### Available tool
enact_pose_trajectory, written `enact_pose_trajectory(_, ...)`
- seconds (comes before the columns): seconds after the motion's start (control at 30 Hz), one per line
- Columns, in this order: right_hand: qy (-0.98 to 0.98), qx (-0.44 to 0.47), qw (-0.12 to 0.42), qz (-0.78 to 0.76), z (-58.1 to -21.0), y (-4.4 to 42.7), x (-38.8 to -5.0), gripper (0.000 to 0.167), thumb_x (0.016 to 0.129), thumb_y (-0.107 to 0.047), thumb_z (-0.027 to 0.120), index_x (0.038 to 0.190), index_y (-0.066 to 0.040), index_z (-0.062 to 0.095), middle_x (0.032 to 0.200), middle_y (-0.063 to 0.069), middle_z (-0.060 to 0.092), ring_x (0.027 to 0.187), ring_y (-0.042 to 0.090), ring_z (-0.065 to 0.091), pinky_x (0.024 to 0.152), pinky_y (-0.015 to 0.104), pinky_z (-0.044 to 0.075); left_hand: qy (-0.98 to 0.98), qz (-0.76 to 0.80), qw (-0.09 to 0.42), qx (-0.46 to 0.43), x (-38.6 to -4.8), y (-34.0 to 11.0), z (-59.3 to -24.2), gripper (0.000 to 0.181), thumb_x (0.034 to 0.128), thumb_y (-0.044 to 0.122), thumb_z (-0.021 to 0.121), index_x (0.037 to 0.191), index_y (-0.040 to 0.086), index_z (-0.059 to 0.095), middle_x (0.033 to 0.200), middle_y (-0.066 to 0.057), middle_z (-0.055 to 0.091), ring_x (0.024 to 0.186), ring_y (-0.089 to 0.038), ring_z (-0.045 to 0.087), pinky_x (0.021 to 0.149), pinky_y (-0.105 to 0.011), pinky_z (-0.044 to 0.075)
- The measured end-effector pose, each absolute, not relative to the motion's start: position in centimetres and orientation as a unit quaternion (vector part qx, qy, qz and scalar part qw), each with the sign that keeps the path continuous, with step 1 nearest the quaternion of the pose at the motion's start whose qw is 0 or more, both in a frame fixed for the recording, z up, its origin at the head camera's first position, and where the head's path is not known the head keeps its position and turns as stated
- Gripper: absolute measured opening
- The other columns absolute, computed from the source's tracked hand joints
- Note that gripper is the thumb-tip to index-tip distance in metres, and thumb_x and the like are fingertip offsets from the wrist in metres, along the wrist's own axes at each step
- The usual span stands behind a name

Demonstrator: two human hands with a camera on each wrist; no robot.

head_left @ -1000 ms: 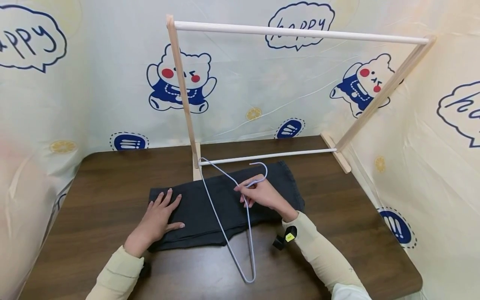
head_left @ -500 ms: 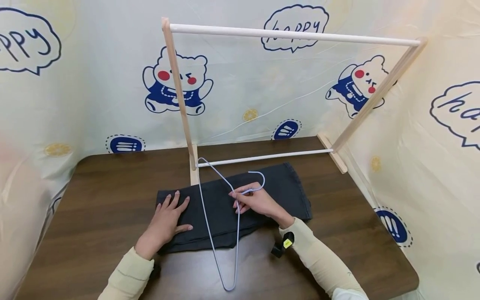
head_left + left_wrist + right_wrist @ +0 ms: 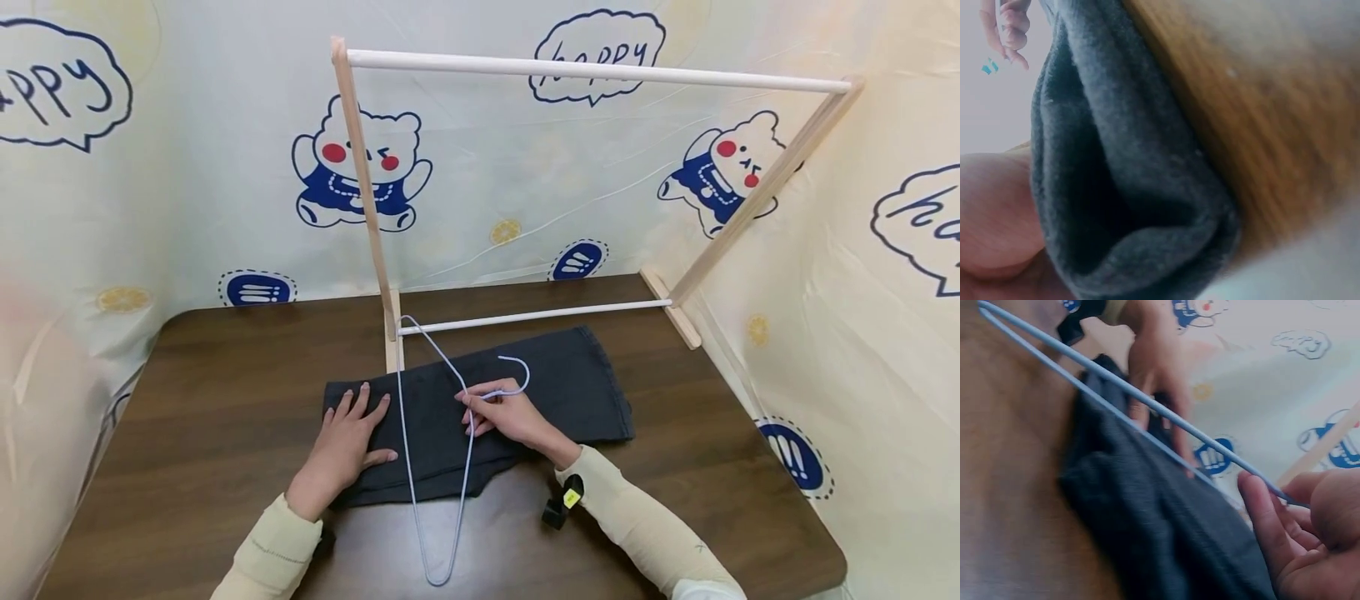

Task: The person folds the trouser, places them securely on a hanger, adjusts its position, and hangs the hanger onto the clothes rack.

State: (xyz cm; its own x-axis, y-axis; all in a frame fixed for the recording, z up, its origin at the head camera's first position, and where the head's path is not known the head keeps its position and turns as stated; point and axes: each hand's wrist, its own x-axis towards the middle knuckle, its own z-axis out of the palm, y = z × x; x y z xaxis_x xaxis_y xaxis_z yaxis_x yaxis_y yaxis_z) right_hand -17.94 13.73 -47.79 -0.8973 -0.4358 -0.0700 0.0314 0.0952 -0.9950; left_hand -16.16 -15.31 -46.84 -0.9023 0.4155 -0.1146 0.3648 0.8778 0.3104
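Folded dark trousers [image 3: 555,379] lie across the table in the head view. My left hand [image 3: 341,446] rests on their left end, palm down with the fingers spread. Over the middle of the cloth, my right hand [image 3: 513,412] pinches a pale lilac wire hanger [image 3: 417,508] near the base of its hook. The hanger is tilted, one end towards the rack, the other towards the table's front. In the right wrist view the hanger [image 3: 1147,400] crosses in front of the trousers [image 3: 1147,506]. A fold of the trousers [image 3: 1141,119] gapes in the left wrist view.
A rack with wooden posts and a white top bar [image 3: 600,71] stands at the back of the brown table [image 3: 225,375]. Its lower bar [image 3: 540,316] runs just behind the trousers. Printed sheeting [image 3: 465,183] surrounds the table.
The trousers have slid a little to the right under my left hand. My right hand has moved slightly left and nearer, and the hanger's near end has swung left.
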Motion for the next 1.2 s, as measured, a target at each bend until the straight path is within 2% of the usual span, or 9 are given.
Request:
enact_pose_trajectory(0.37, 0.719, -0.128, 0.159, -0.664, -50.6, 13.6, -17.0, 0.029, 0.105, -0.009, 0.055, 0.118, 0.014, 0.068, 0.084, 0.027, 0.071, 0.066, 0.005, 0.068, 0.061, 0.022, 0.059, 0.959, 0.16, 0.07, 0.222, -15.9, -15.3, -47.3, 0.08, 0.0855, 0.04, 0.081, 0.15, 0.003, 0.05, 0.157, -0.036, 0.031, 0.142, -0.06, 0.029, 0.108, -0.076, 0.03)
enact_pose_trajectory(0.6, 0.719, -0.132, 0.156, -0.665, -50.7, 13.4, -17.3, 0.029, 0.105, -0.011, 0.056, 0.117, 0.011, 0.07, 0.085, 0.024, 0.072, 0.068, 0.007, 0.069, 0.064, 0.022, 0.06, 0.945, 0.203, 0.079, 0.245, -16.4, -16.5, -47.1, 0.073, 0.0869, 0.032, 0.08, 0.146, 0.0, 0.052, 0.157, -0.036, 0.031, 0.142, -0.061, 0.027, 0.107, -0.078, 0.027)
enact_pose_trajectory(0.8, 0.715, -0.13, 0.158, -0.669, -50.8, 13.4, -17.3, 0.028, 0.105, -0.008, 0.055, 0.117, 0.013, 0.068, 0.083, 0.026, 0.071, 0.066, 0.006, 0.068, 0.063, 0.022, 0.059, 0.936, 0.221, 0.085, 0.262, -16.4, -17.5, -46.9, 0.065, 0.0897, 0.025, 0.079, 0.144, -0.001, 0.055, 0.157, -0.035, 0.033, 0.144, -0.059, 0.027, 0.11, -0.075, 0.027)
enact_pose_trajectory(1.0, 0.716, -0.131, 0.158, -0.668, -50.8, 13.4, -17.3, 0.028, 0.105, -0.008, 0.055, 0.117, 0.013, 0.069, 0.082, 0.023, 0.072, 0.066, 0.006, 0.067, 0.062, 0.021, 0.059, 0.932, 0.26, 0.064, 0.245, -16.1, -19.0, -46.8, 0.059, 0.0898, 0.012, 0.078, 0.142, -0.003, 0.055, 0.156, -0.034, 0.035, 0.142, -0.058, 0.029, 0.11, -0.071, 0.032)
enact_pose_trajectory(1.2, 0.721, -0.132, 0.162, -0.66, -51.2, 13.3, -17.1, 0.028, 0.105, -0.01, 0.056, 0.116, 0.01, 0.07, 0.082, 0.016, 0.073, 0.067, 0.006, 0.067, 0.064, 0.021, 0.059, 0.928, 0.297, -0.004, 0.226, -15.2, -20.6, -47.0, 0.064, 0.0869, -0.001, 0.076, 0.144, -0.008, 0.05, 0.151, -0.035, 0.041, 0.135, -0.055, 0.043, 0.103, -0.07, 0.04)
